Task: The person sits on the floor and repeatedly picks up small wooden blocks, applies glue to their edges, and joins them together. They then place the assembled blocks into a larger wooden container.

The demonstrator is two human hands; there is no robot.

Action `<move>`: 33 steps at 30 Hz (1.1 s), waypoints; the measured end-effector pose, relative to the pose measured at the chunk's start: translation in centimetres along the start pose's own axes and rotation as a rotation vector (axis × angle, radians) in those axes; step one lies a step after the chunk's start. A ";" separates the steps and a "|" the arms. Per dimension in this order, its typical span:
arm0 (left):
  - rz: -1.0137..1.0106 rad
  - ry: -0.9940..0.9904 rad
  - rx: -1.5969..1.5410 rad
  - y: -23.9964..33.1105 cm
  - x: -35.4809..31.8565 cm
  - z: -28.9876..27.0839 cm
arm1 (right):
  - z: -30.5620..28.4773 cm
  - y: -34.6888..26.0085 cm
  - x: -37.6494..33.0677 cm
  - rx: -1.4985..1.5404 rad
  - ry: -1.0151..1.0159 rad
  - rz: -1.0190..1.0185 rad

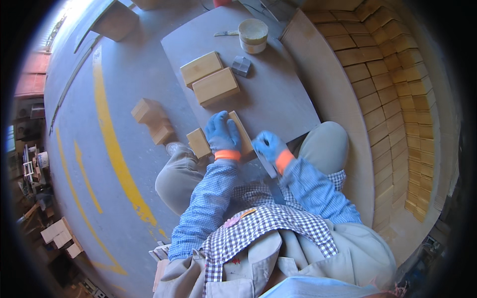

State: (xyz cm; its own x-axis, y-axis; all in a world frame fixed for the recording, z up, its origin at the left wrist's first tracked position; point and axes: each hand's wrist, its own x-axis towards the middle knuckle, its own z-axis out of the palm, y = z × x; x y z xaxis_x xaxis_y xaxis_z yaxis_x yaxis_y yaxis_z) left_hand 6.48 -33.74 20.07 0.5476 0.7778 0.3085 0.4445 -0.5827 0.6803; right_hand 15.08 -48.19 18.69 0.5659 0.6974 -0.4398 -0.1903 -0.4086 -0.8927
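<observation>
Your left hand [222, 131] lies against the long block [242, 133]; your right hand [269, 146] curls right of it. I can't tell what either pinches.

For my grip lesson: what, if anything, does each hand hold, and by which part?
The left hand lies at the left side of a wooden block; whether it grips cannot be told. The curled right hand hides whether it holds anything.

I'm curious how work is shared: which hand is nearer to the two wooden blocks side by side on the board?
Left. The left hand is just on the person's side of the two wooden blocks; the right hand is farther back and rightward.
</observation>
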 end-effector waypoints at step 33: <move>0.230 -0.123 0.382 2.6 1.0 -1.8 | 0.2 -4.9 1.4 -0.455 0.439 -0.468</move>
State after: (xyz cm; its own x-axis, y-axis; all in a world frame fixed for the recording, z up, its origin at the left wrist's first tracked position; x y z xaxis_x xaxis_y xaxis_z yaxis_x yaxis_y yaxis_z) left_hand 6.95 -34.02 23.31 0.7322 0.5980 0.3261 0.5183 -0.7998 0.3027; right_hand 16.64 -45.09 22.46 0.7892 0.5990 0.1355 0.4396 -0.3969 -0.8058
